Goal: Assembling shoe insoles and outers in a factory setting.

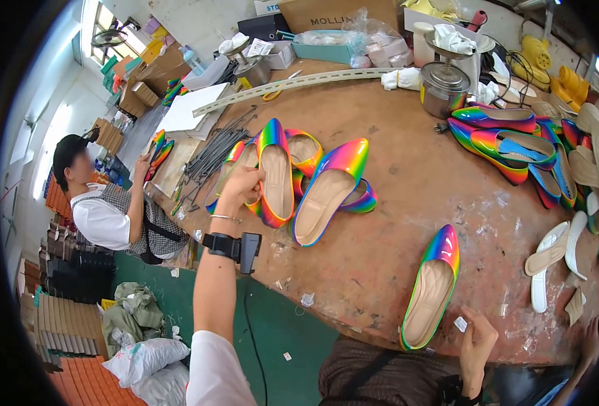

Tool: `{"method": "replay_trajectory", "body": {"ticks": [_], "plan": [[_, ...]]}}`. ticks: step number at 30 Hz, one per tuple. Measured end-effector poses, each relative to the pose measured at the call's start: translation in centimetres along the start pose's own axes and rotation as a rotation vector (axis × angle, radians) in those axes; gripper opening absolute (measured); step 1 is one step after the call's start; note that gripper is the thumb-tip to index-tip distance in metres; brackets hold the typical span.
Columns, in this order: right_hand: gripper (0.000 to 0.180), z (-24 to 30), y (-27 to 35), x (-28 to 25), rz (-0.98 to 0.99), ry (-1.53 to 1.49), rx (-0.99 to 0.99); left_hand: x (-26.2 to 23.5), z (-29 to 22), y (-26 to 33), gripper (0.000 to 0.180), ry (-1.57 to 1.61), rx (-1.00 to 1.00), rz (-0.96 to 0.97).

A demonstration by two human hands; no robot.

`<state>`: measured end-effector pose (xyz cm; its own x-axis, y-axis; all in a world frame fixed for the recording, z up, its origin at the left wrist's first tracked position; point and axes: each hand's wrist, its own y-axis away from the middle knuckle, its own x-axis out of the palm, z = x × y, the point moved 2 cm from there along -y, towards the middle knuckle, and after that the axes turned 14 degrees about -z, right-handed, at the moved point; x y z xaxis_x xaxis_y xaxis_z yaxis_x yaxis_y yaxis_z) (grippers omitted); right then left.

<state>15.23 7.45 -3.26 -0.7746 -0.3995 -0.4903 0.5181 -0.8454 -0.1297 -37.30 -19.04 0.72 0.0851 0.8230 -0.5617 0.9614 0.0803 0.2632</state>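
Observation:
My left hand (244, 184) is closed on the side rim of a glossy rainbow-coloured pointed flat shoe (277, 169), which has a beige insole. Around that shoe lie several more rainbow flats; one shoe (328, 193) rests across another just to its right. A single rainbow flat (430, 291) stands near the front table edge, toe pointing away from me. Close to its right side is my right hand (478, 342), fingers bent, with a small white label (460, 324) at the fingertips.
Rainbow shoes (509, 145) are piled at the right, beside loose white and beige insoles (549, 254). Metal canisters (444, 88), a slotted metal strip (292, 84) and thin dark rods (219, 157) lie farther back. A co-worker (120, 210) holds a rainbow shoe at left; another person's hand (591, 338) shows at right.

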Motion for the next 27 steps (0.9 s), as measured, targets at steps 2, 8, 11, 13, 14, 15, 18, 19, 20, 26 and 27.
{"method": "replay_trajectory", "body": {"ticks": [2, 8, 11, 13, 14, 15, 18, 19, 20, 26, 27], "plan": [[0.037, -0.2, 0.2, -0.3, -0.005, -0.005, 0.030, -1.1, -1.4, 0.0, 0.007, -0.082, -0.012, 0.065], [0.038, -0.4, 0.6, -0.4, -0.027, -0.017, 0.041, -0.7, -5.4, 5.8, 0.043, 0.311, -0.118, 0.298], [0.038, 0.0, 0.7, -0.4, -0.013, 0.013, 0.017, -0.3, -6.8, 8.9, 0.043, 0.610, -0.186, 0.527], [0.038, 0.1, 0.7, -0.5, -0.019, 0.016, 0.021, 0.4, -7.3, 10.0, 0.042, 0.603, -0.127, 0.554], [0.038, 0.0, 0.9, -0.6, -0.019, 0.008, 0.025, 0.7, -7.0, 9.8, 0.048, 0.581, -0.116, 0.539], [0.037, -0.1, 1.0, -0.7, -0.020, 0.000, 0.029, 0.8, -6.9, 9.6, 0.048, 0.580, -0.115, 0.548], [0.035, -0.1, 1.0, -1.0, -0.022, -0.001, 0.036, 0.8, -6.2, 7.9, 0.045, 0.534, -0.080, 0.308], [0.035, -0.1, 1.0, -1.1, -0.027, -0.001, 0.042, 0.1, -5.8, 6.9, 0.045, 0.529, -0.079, 0.313], [0.034, 0.0, 1.0, -1.2, -0.030, 0.004, 0.017, -0.7, -5.4, 5.4, 0.045, 0.360, 0.045, 0.167], [0.031, -0.5, 1.4, -1.4, -0.021, 0.034, 0.052, 2.2, -3.6, 6.9, 0.040, -0.344, 1.020, -0.496], [0.030, -0.7, 1.4, -1.5, -0.003, 0.051, 0.085, 4.6, -3.2, 8.6, 0.040, -0.361, 1.044, -0.158]]}}
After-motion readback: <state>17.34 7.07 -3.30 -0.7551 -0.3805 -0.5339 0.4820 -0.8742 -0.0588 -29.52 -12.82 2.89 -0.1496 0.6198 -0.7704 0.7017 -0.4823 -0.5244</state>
